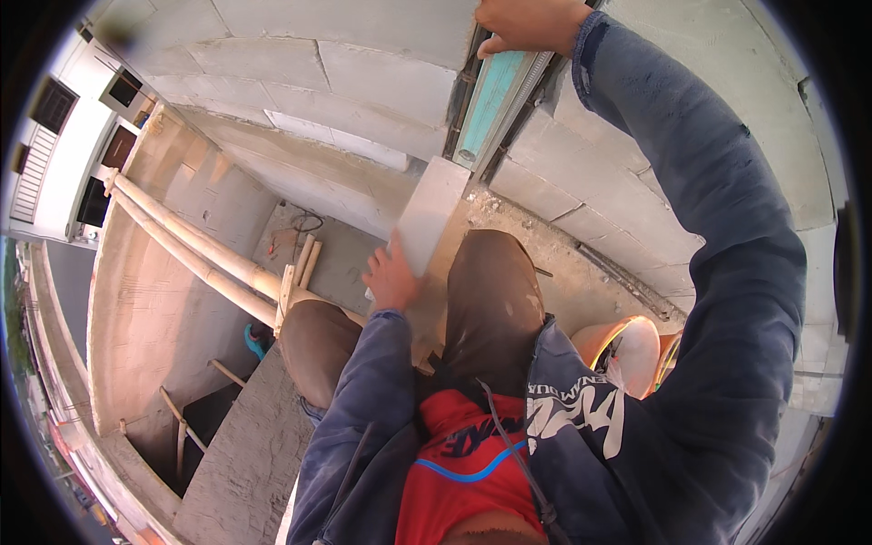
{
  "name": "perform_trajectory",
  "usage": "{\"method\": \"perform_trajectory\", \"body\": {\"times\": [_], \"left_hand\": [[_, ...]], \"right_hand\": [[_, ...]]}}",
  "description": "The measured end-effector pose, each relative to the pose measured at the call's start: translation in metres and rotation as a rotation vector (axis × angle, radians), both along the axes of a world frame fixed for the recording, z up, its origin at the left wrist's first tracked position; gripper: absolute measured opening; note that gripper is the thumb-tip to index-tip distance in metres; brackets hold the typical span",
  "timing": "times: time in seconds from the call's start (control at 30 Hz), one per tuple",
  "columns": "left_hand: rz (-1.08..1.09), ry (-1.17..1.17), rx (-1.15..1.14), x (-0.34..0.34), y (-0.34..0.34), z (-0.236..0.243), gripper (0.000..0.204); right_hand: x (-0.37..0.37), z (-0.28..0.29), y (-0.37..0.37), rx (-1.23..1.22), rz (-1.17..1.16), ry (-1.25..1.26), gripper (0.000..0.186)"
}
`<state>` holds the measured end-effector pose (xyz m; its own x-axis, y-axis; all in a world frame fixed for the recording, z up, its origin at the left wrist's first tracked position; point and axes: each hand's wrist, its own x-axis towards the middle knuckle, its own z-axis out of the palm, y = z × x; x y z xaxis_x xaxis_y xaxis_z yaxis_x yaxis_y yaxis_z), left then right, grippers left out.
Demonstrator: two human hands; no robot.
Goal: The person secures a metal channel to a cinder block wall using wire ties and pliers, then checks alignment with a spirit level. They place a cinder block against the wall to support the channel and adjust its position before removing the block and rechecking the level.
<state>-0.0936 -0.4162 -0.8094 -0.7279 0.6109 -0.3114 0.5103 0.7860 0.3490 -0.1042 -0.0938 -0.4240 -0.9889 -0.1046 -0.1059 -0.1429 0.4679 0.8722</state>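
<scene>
Clasping pale block (432,207) above-right of half-closed left hand (392,275), mid-frame; curling right hand (531,23) over teal strip (490,104), top; wearing white-lettered jacket (690,454), lower right.

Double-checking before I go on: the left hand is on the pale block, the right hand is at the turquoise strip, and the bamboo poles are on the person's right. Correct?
Not quite: the head view shows the bamboo poles on the person's left. The rest is right: left hand on the pale block, right hand at the turquoise strip.
</scene>
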Motion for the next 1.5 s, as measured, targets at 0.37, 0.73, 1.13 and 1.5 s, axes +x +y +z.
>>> {"method": "perform_trajectory", "body": {"times": [0.37, 0.73, 1.13, 1.5], "left_hand": [[0.040, 0.028, 0.015, 0.014, -0.041, -0.006, 0.120], [0.028, -0.020, -0.027, 0.009, -0.029, -0.003, 0.137], [0.013, 0.047, -0.024, 0.005, -0.020, -0.015, 0.132], [0.061, 0.024, 0.450, -0.020, 0.012, 0.012, 0.096]], "right_hand": [[-0.001, 0.005, -0.021, -0.017, -0.072, 0.018, 0.070], [0.005, -0.024, -0.010, -0.019, -0.033, 0.004, 0.070], [-0.003, -0.025, -0.011, -0.073, -0.157, -0.030, 0.077], [0.006, -0.033, -0.013, -0.011, -0.083, -0.124, 0.076]]}}
